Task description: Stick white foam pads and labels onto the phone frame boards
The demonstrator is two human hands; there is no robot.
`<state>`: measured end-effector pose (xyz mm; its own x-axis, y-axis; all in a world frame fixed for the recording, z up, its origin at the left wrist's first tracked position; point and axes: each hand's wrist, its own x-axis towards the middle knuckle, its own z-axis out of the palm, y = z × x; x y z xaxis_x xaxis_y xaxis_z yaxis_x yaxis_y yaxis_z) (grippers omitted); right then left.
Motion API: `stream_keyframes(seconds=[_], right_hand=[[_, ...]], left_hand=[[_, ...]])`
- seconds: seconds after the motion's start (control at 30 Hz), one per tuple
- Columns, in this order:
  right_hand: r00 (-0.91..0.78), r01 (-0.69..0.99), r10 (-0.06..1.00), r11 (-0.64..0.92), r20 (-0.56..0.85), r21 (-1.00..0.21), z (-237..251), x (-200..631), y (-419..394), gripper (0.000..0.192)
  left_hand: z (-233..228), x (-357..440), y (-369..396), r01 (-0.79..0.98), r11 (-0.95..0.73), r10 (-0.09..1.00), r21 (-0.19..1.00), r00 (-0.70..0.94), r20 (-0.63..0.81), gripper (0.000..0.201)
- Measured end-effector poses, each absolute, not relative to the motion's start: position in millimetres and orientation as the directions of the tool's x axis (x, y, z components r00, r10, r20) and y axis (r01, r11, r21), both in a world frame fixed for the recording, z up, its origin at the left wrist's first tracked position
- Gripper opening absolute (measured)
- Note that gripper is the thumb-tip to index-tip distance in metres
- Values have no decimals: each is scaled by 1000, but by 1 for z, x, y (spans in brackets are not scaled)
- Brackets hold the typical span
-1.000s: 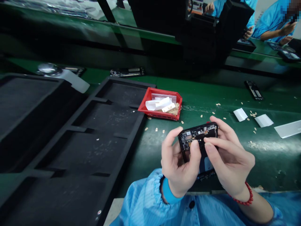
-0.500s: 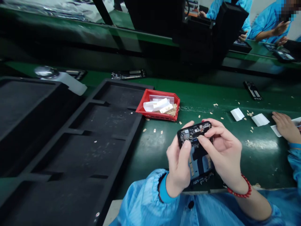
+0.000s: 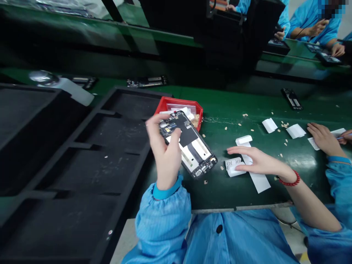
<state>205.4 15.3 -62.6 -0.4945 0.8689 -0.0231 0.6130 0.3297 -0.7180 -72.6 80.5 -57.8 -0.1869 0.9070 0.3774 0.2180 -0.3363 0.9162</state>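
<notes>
My left hand (image 3: 165, 154) grips an opened black phone body (image 3: 189, 145) with bare circuit parts, lifted and tilted over the edge of the black foam tray (image 3: 90, 154). My right hand (image 3: 253, 163) lies flat on the green belt (image 3: 247, 106), fingers spread over a small white sticker sheet (image 3: 233, 167) and a white paper strip (image 3: 258, 179). It holds nothing. A red bead bracelet sits on that wrist. The red bin (image 3: 192, 104) with white pieces stands just behind the phone.
Another person's hand (image 3: 324, 137) in a blue sleeve rests on the belt at right. White paper tabs (image 3: 269, 125) and small tan scraps litter the belt. More phone boards (image 3: 291, 98) lie farther back. Other people work in the far right background.
My right hand let go of the phone and dropped to the white sheets on the belt. My left hand carried the phone up and left toward the foam tray.
</notes>
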Motion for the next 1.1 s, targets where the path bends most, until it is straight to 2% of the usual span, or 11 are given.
stream_keyframes(seconds=[0.07, 0.2, 0.33, 0.47, 0.6, 0.77, 0.97, 1.1], right_hand=[[-471, 626, 882, 321, -16, -711, -71, 199, 16, 40], [-450, 609, 892, 346, 48, -714, -70, 189, 20, 9], [-395, 611, 905, 388, 160, -690, -47, 189, 16, 17], [-355, 622, 890, 454, 288, -638, -30, 187, 9, 16], [-380, 632, 807, 583, 451, -511, -28, 184, 7, 16], [-418, 672, 767, 622, 487, -403, -32, 183, 6, 14], [-421, 798, 648, 597, 634, -82, -36, 178, 1, 17], [-470, 764, 602, 643, 646, -43, -36, 179, 1, 15]], left_hand=[[-59, -65, 79, 295, -309, 903, 904, -207, 377, 15], [-62, -48, 74, 355, -302, 927, 885, -104, 359, 18], [-59, -35, 60, 341, -389, 921, 856, 165, 353, 16], [-56, -24, 46, 244, -489, 845, 837, 368, 387, 10], [-57, -19, 40, 208, -546, 813, 812, 367, 452, 8], [-59, -17, 39, 216, -521, 842, 826, 287, 456, 8], [-61, -16, 40, 215, -514, 852, 831, 238, 466, 9], [-61, -16, 39, 215, -534, 841, 818, 233, 488, 7]])
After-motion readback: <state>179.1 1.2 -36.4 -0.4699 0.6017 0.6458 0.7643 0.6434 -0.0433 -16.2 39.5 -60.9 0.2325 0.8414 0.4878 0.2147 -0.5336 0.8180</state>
